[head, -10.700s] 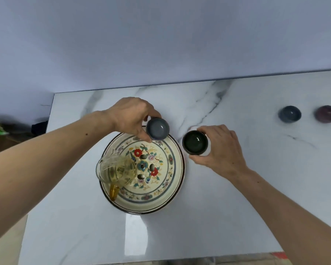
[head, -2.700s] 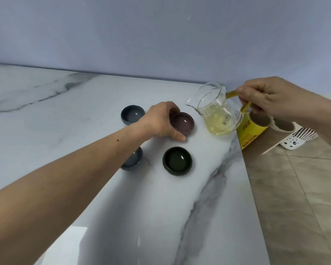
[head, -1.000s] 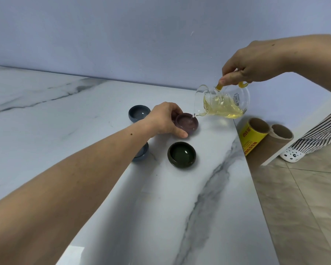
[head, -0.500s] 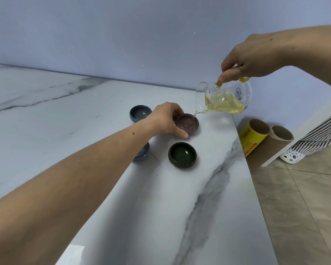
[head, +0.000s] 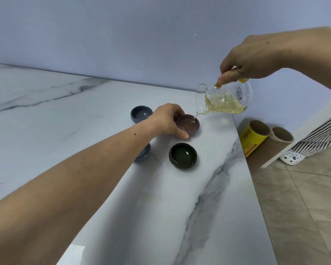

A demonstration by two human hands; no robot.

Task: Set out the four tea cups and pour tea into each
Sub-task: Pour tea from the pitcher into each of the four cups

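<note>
Several small cups stand in a cluster near the right edge of the marble table (head: 65, 131). My left hand (head: 167, 120) grips the side of the purple cup (head: 189, 124). My right hand (head: 245, 58) holds the glass pitcher (head: 225, 101) by its yellow handle, tilted with its spout over the purple cup and a thin stream of yellow tea falling in. A blue-grey cup (head: 140, 114) sits behind my left hand. The dark green cup (head: 182, 154) stands in front. Another grey-blue cup (head: 144, 154) is mostly hidden under my left forearm.
The table's right edge runs just beyond the cups. Past it, on the tiled floor (head: 304, 207), lie a yellow cardboard tube (head: 253, 137), a brown tube (head: 282, 135), a white perforated object (head: 290, 158) and striped cloth (head: 321, 134). A blue wall stands behind.
My right hand has lifted and tipped the pitcher further over the purple cup, and tea now streams in. My left hand has stayed on that cup.
</note>
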